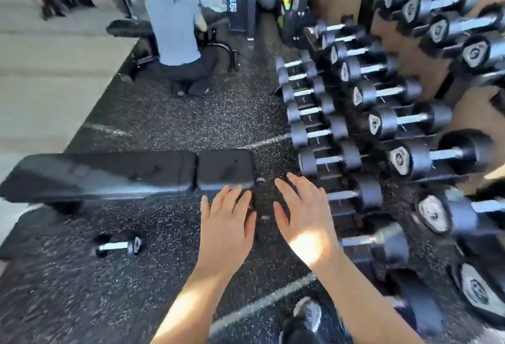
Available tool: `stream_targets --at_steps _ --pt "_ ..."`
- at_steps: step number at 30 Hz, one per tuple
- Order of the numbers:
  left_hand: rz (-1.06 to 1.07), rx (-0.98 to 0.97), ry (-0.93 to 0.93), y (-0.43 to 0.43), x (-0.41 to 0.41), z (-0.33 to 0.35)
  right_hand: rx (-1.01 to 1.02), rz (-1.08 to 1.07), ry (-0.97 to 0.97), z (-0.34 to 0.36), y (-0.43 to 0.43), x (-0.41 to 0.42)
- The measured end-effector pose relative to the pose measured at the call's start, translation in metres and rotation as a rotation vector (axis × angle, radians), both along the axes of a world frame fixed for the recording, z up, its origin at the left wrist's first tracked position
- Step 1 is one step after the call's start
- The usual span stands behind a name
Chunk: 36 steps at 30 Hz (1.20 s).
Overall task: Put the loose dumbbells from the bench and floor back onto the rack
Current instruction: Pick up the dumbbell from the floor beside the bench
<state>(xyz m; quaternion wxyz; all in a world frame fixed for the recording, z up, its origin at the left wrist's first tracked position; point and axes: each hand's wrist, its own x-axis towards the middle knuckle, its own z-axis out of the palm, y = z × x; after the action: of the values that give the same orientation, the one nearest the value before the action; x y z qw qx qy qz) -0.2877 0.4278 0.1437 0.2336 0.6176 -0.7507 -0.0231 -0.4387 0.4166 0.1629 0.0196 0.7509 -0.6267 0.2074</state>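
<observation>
**Ana:** Where does the person stand with it?

**Ben:** Both hands are free. The left hand [226, 223] and the right hand [306, 220] hover side by side, palms down, fingers straight and spread, holding nothing. They are above the speckled black rubber floor [164, 130], between the end of the long black padded flat bench [109, 171] and the tiered black metal rack [437, 178]. The one loose piece on show is a small dumbbell with a chrome handle and black heads [117, 246]. It lies on the floor off to the left, near the bench, well apart from both hands.

**Ana:** What could go wrong?

**Ben:** Fetching it probably means turning away from the rack and reaching low. A careless pinch on the handle might let a head swing down toward the grey shoe [308, 313]. On the way to the rack, the person could clip the bench end. The rows of racked black round-headed dumbbells [328, 159] sit close together, so fingers may get nipped between heads as it is lowered in. It could also land in the wrong cradle if sizes aren't matched.

**Ana:** And what can't be made out?

**Ben:** The view is smeared, so weight markings are unreadable and no free cradle can be picked out. The rack's right side is cut off, and the bench's legs are mostly hidden. A second person in a pale shirt [175, 27] kneels far off, back turned, and what occupies them is out of sight.
</observation>
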Motion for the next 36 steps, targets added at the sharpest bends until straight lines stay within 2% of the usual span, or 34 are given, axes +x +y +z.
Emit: stream_targets --at_steps 13,18,24,30,33,36 --pt "0.505 0.028 0.051 0.035 0.198 -0.031 0.037 0.453 0.085 -0.014 -0.030 0.223" --pt "0.670 0.039 0.099 0.000 0.270 -0.054 0.068 0.577 0.055 -0.038 -0.083 0.306" --pt "0.918 0.025 0.148 -0.067 0.397 -0.098 0.100 0.732 0.029 -0.087 -0.177 0.425" --pt "1.050 0.061 0.192 -0.106 0.496 -0.193 0.106 0.879 0.066 -0.183 -0.236 0.538" --pt "1.068 0.080 0.245 -0.120 0.533 -0.268 0.097 0.933 0.069 -0.258 -0.255 0.579" --pt "1.080 0.142 0.386 -0.129 0.566 -0.363 0.149 0.968 0.089 -0.349 -0.267 0.614"
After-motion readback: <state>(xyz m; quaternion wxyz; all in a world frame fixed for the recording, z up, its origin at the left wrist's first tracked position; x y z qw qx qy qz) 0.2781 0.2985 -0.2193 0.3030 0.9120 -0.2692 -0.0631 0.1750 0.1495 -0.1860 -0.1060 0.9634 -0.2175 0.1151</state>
